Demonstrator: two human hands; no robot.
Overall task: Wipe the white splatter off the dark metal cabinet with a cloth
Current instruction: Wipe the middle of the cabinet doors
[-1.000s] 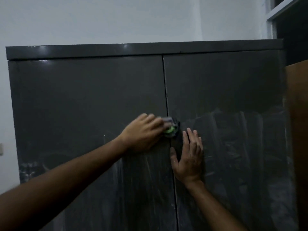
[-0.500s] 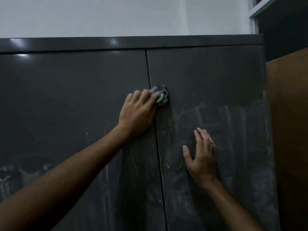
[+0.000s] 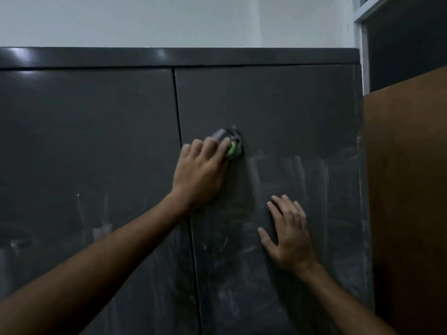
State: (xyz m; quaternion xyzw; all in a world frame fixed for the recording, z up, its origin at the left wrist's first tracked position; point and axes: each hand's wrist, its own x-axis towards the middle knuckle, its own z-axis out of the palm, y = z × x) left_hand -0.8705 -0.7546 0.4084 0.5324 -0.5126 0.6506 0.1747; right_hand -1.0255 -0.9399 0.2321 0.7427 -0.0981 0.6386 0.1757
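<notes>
Cloth (image 3: 228,142), pressed under the left hand (image 3: 200,172), has climbed rightward onto the cabinet (image 3: 278,105)'s right door; right hand (image 3: 289,235) rests flat, smears remain below.

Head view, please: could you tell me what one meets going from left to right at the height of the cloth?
Left cabinet door → seam between the doors → left hand → cloth → smeared right cabinet door → brown wooden panel.

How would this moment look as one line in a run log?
left hand: presses cloth on right cabinet door | right hand: flat on door | white smears: remain
</notes>
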